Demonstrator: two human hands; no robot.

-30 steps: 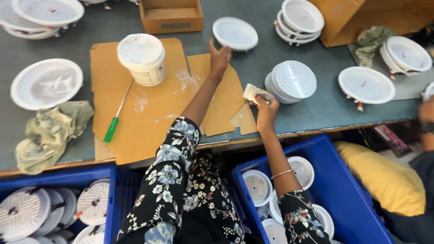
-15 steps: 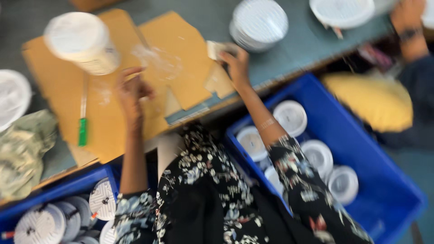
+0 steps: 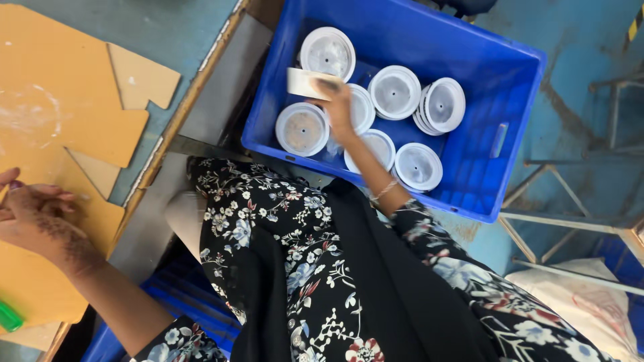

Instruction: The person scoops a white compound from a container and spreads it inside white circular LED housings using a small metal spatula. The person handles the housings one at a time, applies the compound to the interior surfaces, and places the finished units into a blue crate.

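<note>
My right hand [image 3: 337, 107] reaches into a blue plastic crate [image 3: 402, 194] on the floor and grips a small pale flat card [image 3: 305, 82] above the white round lamp housings [image 3: 396, 92] lying in it. One housing [image 3: 303, 129] sits just left of that hand. My left hand [image 3: 37, 221] rests on a sheet of brown cardboard [image 3: 47, 127] on the worktable, fingers loosely curled, holding nothing. My flowered dress [image 3: 322, 268] fills the lower middle.
A green tool handle [image 3: 8, 315] pokes in at the left edge on the cardboard. Another blue crate [image 3: 181, 302] sits under the table by my knees. A metal frame [image 3: 570, 228] and a pale sack [image 3: 577, 302] stand at the right on the blue floor.
My head has turned down and right, from the tabletop to the floor crate. My right hand has carried the pale card off the table into the crate. My left hand has slid back onto the cardboard.
</note>
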